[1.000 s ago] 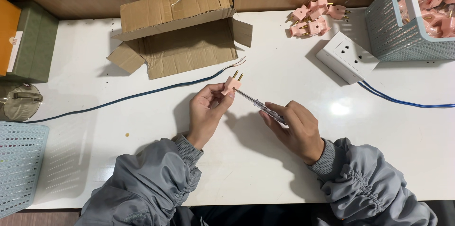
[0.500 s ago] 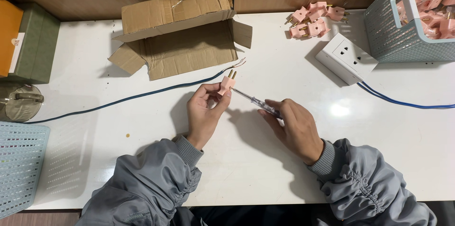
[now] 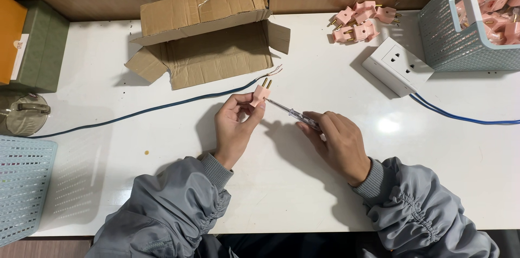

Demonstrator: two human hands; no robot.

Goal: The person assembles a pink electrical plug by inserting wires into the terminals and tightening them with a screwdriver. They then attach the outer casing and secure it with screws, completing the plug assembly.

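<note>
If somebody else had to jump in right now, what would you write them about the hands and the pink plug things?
Left hand: pinches one pink plug, brass pins pointing away.
Right hand: grips a screwdriver, tip at the plug's body.
Nearby: loose blue cable with bare wire ends just beyond the plug; more pink plugs in a pile and in the basket; white socket.
Done: plug in hand, not wired.
Left: probably work the screw and fit the cable.

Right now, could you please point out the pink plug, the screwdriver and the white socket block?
pink plug (image 3: 260, 93), head view, on its pink body.
screwdriver (image 3: 290, 110), head view, on its shaft.
white socket block (image 3: 397, 66), head view, on its top face.
</note>
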